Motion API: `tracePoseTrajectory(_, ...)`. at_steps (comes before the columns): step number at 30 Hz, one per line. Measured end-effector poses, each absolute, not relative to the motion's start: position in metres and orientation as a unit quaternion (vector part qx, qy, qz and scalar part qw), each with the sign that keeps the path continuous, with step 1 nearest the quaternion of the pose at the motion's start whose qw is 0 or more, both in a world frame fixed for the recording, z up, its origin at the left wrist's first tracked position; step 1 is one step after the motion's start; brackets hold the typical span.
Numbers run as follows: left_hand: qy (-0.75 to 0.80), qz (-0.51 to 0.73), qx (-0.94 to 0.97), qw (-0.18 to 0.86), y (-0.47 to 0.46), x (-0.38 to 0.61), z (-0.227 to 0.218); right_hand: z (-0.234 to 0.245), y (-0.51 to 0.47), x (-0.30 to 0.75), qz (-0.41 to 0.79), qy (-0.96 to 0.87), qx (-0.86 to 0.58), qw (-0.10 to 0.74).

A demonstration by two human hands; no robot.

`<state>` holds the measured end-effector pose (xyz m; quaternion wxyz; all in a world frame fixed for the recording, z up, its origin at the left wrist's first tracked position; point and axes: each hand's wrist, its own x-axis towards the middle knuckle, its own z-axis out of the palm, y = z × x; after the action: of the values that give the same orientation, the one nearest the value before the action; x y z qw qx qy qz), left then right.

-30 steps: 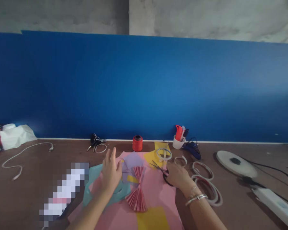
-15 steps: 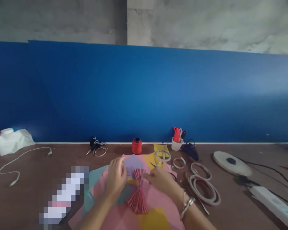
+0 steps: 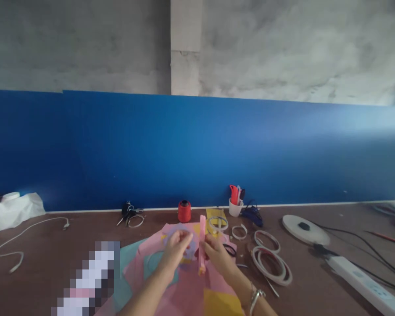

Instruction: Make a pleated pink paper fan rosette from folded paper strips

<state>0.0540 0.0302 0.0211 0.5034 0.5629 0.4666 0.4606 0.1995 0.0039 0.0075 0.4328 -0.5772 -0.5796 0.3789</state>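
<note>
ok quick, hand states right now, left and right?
Left hand: fingers curled at the lilac paper; grip cannot be told.
Right hand: closed on the folded pink paper, held upright.

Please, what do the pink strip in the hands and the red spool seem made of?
The pink strip is probably matte paper: flat, dull colour like the pink sheet under it. The red spool looks like wound thread, dull red with a dark hole on top; too blurred to be sure.
</note>
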Motion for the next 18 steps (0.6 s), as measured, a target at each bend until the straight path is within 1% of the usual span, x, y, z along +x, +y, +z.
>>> tracePoseTrajectory(2, 0.413, 0.432, 0.521, 0.61, 0.022, 0.062, 0.012, -0.001, -0.002, 0.193, 0.417, -0.565, -0.512, 0.495)
tracePoseTrajectory(3, 0.377, 0.437, 0.521, 0.629, 0.019, 0.065, 0.006, -0.006, -0.004, 0.19, 0.419, -0.558, -0.493, 0.521)
tracePoseTrajectory(4, 0.362, 0.459, 0.516, 0.626, 0.018, 0.066, -0.001, -0.01, -0.006, 0.187, 0.425, -0.552, -0.476, 0.537)
tracePoseTrajectory(6, 0.383, 0.484, 0.502, 0.606, 0.018, 0.065, -0.011, -0.015, -0.008, 0.184, 0.45, -0.551, -0.462, 0.529)
tracePoseTrajectory(9, 0.418, 0.524, 0.471, 0.573, 0.022, 0.061, -0.02, -0.021, -0.008, 0.185, 0.49, -0.557, -0.478, 0.47)
tracePoseTrajectory(13, 0.397, 0.563, 0.397, 0.606, 0.026, 0.056, -0.023, -0.025, -0.006, 0.19, 0.51, -0.541, -0.508, 0.436)
tracePoseTrajectory(16, 0.358, 0.608, 0.334, 0.624, 0.032, 0.051, -0.021, -0.026, -0.002, 0.194, 0.509, -0.504, -0.535, 0.448)
tracePoseTrajectory(18, 0.352, 0.64, 0.312, 0.607, 0.039, 0.046, -0.021, -0.026, 0.001, 0.197, 0.507, -0.451, -0.546, 0.492)
